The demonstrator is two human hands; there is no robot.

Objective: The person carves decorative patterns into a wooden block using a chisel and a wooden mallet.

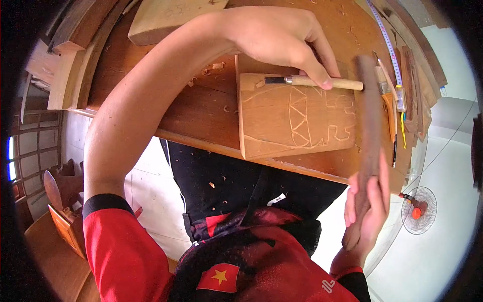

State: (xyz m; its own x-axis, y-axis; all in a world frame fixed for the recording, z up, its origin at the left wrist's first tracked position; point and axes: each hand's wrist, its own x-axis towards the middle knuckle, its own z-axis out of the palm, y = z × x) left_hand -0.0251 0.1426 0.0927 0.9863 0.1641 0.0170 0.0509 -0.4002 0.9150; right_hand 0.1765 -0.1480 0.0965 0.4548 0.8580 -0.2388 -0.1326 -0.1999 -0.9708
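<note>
My left hand point(287, 43) reaches over a carved wooden board point(271, 116) and grips the pale handle of a chisel point(304, 80), which lies almost level across the board's far part. Its dark blade end points left. Shallow lines, zigzags and stepped shapes are cut into the board. On the right, my right hand point(370, 206) is wrapped round the lower end of a long dark wooden stick point(371, 116). The stick stands lengthwise in view, its upper part beside the butt of the chisel handle; whether they touch I cannot tell.
Wood shavings are scattered on the brown table point(191, 116). A thick pale block point(171, 17) lies at the back left. Along the right are a measuring tape point(387, 43), a brush, a yellow cord and wood strips. A fan point(418, 210) stands beyond the right edge.
</note>
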